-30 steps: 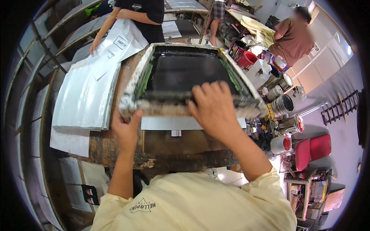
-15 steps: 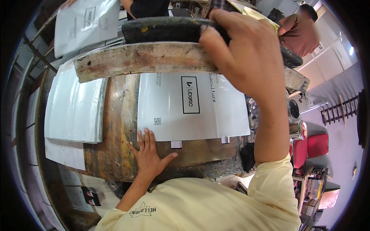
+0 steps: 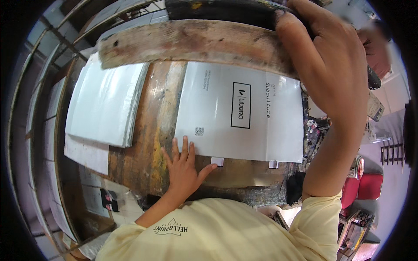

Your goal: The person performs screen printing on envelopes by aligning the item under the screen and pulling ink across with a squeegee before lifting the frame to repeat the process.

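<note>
My right hand point(image 3: 333, 69) is closed at the upper right around a raised wooden screen-printing frame point(image 3: 196, 43). Its thumb presses a dark, paint-spotted bar point(image 3: 226, 11) just behind the frame's near wooden edge. Below lies a glossy white sheet or flat bag point(image 3: 278, 135) with black print, a boxed logo and a small square code; its far edge is hidden behind the wood. My left hand point(image 3: 183, 172) rests with fingers spread, the fingertips at the sheet's near left corner. Two small pale tabs point(image 3: 217, 162) stick up along the sheet's near edge.
A stack of white glossy sheets point(image 3: 104, 104) lies on the left of the stained wooden table point(image 3: 156, 100). Metal rails and a shelf line the far left. Right of the table are a red chair point(image 3: 370, 187) and a can point(image 3: 357, 167). Another person point(image 3: 378, 52) is beyond.
The view has shifted, moving the table rightward in it. The frame in my right hand sits higher in view, uncovering more table. A sheet and a person at the far side have left view.
</note>
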Available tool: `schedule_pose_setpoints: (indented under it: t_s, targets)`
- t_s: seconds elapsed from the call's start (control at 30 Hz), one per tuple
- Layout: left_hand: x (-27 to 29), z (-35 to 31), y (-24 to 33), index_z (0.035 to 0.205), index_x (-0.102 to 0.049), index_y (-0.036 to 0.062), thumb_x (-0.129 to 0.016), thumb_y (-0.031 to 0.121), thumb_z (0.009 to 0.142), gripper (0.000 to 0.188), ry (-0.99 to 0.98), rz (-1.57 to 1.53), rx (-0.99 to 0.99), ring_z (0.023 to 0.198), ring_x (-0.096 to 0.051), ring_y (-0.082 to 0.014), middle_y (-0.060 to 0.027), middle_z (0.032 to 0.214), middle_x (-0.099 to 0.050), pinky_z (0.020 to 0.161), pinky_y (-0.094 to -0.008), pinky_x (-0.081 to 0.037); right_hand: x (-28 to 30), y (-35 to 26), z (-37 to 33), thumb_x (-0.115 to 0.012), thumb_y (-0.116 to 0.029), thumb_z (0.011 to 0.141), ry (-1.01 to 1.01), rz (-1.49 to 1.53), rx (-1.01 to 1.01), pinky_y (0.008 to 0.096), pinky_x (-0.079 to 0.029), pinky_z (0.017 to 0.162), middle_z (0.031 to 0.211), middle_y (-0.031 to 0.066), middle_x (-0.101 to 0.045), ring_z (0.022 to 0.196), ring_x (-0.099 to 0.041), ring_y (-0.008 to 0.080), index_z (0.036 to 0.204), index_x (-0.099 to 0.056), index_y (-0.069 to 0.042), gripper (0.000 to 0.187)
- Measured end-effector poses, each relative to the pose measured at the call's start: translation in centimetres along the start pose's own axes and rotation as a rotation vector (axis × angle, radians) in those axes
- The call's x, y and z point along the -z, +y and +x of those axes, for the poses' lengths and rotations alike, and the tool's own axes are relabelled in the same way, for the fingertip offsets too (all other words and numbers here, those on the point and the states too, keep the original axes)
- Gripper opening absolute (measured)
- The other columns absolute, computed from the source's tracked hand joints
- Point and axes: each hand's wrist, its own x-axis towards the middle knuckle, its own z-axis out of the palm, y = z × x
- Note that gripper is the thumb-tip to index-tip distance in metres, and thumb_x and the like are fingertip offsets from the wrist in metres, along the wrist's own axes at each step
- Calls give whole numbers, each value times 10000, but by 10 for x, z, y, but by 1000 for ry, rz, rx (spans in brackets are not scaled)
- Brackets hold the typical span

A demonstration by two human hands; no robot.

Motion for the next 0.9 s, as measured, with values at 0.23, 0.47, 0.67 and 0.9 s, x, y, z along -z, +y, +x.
schedule_pose_setpoints:
  t_s: [0.23, 0.47, 0.67, 0.9]
  targets:
    - [-21, -10, 9, 1697, -297, -48, -523, 879, 936, 1220, 88, -33, 96, 1670, -56, -513, -320, 1789, -156, 1233, -795, 78, 13, 11, -7, -605, -274, 914, -211, 190, -67, 488, -528, 679, 721, 226, -635, 676, -649, 381, 846, -672, 49, 337]
    - [-25, -8, 11, 1699, -260, -69, -511, 909, 912, 1280, 52, -5, 107, 1676, -14, -503, -317, 1790, -157, 1236, -782, 105, -9, 40, -26, -587, -378, 1012, -143, 8, 63, 500, -537, 784, 886, 285, -671, 847, -664, 492, 1091, -713, -7, 400]
    - [-26, -9, 12, 1685, -263, -98, -491, 897, 932, 1268, 46, -58, 118, 1684, -23, -474, -292, 1798, -165, 1239, -784, 102, -7, 39, -29, -598, -366, 1012, -143, -22, 79, 503, -535, 826, 931, 289, -685, 901, -669, 500, 1104, -715, 3, 397]
    - [-1, 6, 12, 1639, -374, -98, -638, 656, 1022, 1008, 65, -127, 67, 1660, -224, -434, -255, 1740, -365, 1294, -725, -92, -5, 36, -18, -589, -338, 1014, -150, -6, 43, 481, -540, 850, 983, 290, -704, 933, -673, 500, 1144, -715, 8, 390]
